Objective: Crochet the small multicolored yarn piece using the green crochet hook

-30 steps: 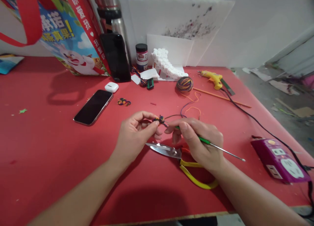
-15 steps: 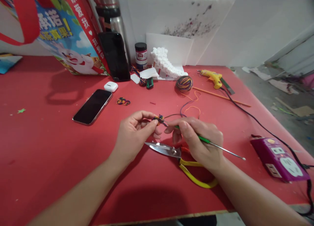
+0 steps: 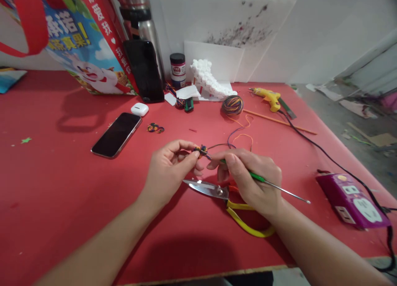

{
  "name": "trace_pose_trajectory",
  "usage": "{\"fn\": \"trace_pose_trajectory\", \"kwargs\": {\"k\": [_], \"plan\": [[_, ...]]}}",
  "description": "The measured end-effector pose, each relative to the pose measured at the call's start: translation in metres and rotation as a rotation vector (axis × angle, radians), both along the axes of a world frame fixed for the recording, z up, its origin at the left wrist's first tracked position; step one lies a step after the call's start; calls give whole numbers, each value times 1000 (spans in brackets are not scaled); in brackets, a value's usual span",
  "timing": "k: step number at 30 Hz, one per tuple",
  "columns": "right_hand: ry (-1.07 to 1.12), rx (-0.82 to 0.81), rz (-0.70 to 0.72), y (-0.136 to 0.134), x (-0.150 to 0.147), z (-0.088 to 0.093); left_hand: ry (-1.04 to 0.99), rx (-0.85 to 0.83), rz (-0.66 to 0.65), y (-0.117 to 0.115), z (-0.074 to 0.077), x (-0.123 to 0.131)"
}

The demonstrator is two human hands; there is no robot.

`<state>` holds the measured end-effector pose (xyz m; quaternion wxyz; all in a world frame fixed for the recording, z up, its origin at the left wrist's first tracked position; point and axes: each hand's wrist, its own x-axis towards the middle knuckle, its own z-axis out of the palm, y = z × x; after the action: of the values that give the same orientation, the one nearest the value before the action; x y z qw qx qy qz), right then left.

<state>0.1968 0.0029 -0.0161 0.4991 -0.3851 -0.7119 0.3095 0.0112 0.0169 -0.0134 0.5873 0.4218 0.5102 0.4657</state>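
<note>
Between the thumb and forefinger of my left hand (image 3: 170,168) is a small multicoloured crochet piece (image 3: 201,151). My right hand (image 3: 251,176) is closed round the green grip of a crochet hook (image 3: 257,177), whose tip meets the piece. A dark strand runs from the piece to loose yarn and a multicoloured yarn ball (image 3: 232,105) behind my hands. Scissors with yellow handles (image 3: 248,228) lie under and beside my right hand. Another small crocheted piece (image 3: 155,128) rests flat on the red table (image 3: 77,195).
A phone (image 3: 117,135) and white earbud case (image 3: 139,109) lie left. Behind stand a second phone (image 3: 144,71), a jar (image 3: 178,70) and a colourful bag (image 3: 89,67). A glue gun (image 3: 268,98), wooden stick (image 3: 279,121) and purple power box (image 3: 353,201) are right.
Both hands keep nearly the same positions and holds. The hook tip and the crochet piece have shifted very slightly; the whole view has moved a little.
</note>
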Motion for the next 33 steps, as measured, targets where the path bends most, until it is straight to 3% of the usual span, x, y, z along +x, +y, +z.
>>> {"fn": "trace_pose_trajectory", "kwargs": {"k": [19, 33], "plan": [[-4, 2, -11, -1, 1, -3, -15, -2, -4, 1, 0, 1], [38, -15, 24, -1, 1, -3, -8, 122, -110, 3, -7, -6]]}}
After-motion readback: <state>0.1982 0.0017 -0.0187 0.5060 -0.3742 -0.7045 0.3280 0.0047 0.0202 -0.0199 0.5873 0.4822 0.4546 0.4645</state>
